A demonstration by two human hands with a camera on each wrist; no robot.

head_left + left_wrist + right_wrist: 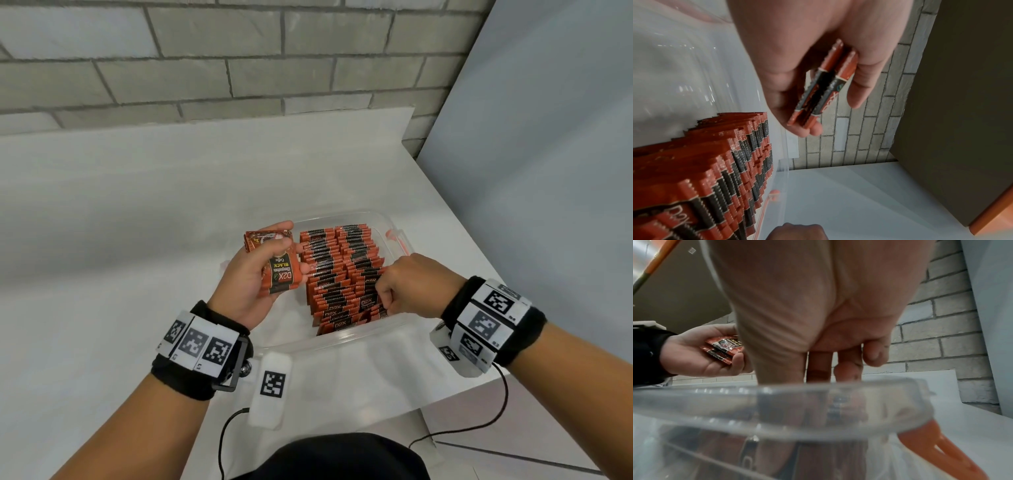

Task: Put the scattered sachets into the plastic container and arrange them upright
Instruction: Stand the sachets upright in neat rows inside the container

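Head view: clear plastic container [342,339] stood on white tabletop [120,222], near its right edge. Inside, two rows of red-and-black sachets [342,270] stood upright, packed close, filling the right part; left part of the container bare. Left hand [253,274] hovered over the container's left side, grip closed on a small stack of sachets [279,265], thumb on top, label "D2X Black Coffee" readable. Right hand [411,284] was down at the near end of the rows, fingers curled in among sachet tops; whether it pinched one, cannot tell. Marker bands on both wrists, cables trailing.

Left wrist view: left hand [807,65] held approx. two sachets [822,91] edge-on betw. thumb and fingers. Upright rows [725,170] at lower left; brick wall [869,121] behind.

Right wrist view: right hand's fingers [818,366] pointed down behind the container rim [777,391], tips hidden by blurred plastic. Orange latch [941,456] on container's side. Left hand w/ its stack [723,348] visible at left.
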